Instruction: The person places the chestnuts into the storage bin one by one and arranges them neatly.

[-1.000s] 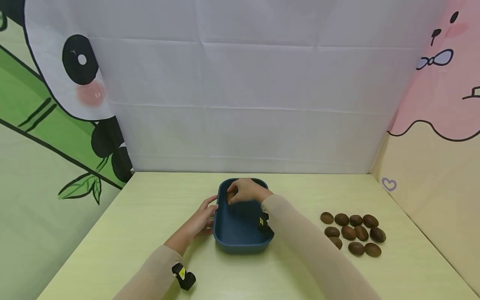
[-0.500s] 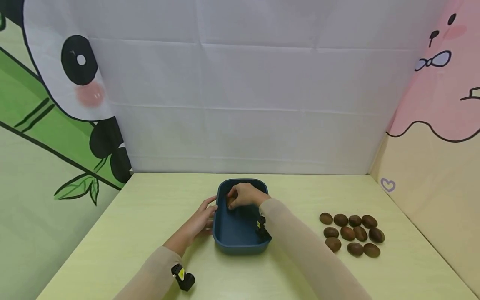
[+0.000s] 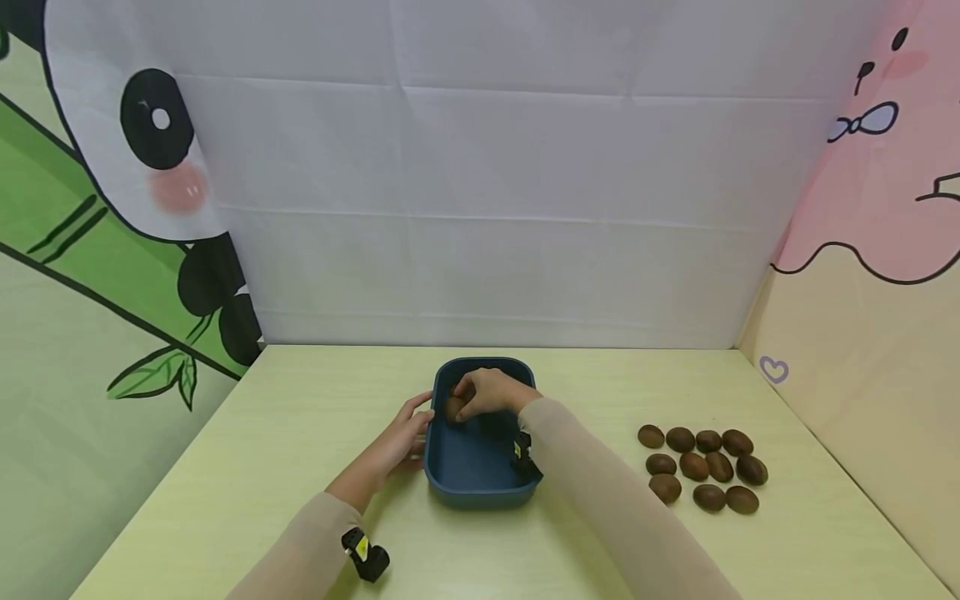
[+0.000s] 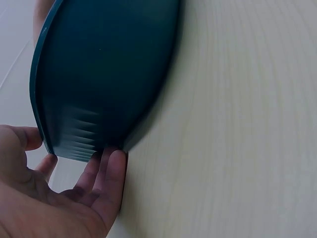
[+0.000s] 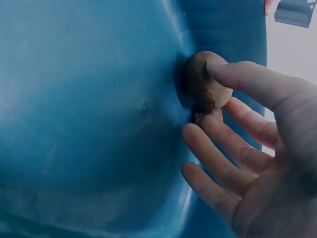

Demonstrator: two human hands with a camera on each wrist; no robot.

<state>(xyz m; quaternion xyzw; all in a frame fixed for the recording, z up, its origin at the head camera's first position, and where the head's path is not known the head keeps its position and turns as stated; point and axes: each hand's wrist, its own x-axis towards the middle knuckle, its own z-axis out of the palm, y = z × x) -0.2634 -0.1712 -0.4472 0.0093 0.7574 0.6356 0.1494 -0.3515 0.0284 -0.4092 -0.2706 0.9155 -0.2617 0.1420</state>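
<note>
A blue oblong tray (image 3: 480, 467) with raised walls stands in the middle of the table. Inside, at its left wall, my right hand (image 3: 491, 392) pinches a brown oval nut-like thing (image 3: 454, 408). The right wrist view shows the thumb on top of this rounded thing (image 5: 210, 89) and the index finger at its far side; the other fingers are extended. Beneath it a small brown part (image 5: 199, 117) of something shows, mostly hidden. My left hand (image 3: 401, 437) steadies the tray's left side, fingertips touching the outer wall (image 4: 74, 148), thumb near the rim.
Several similar brown oval things (image 3: 693, 467) lie in loose rows on the light wooden table (image 3: 337, 375), to the right of the tray. A white cloth (image 3: 487, 208) hangs behind the table, and printed side panels flank it.
My right hand has shifted slightly nearer and lower within the tray. More of the brown oval thing shows beside its fingertips now. The left hand stays at the tray's side.
</note>
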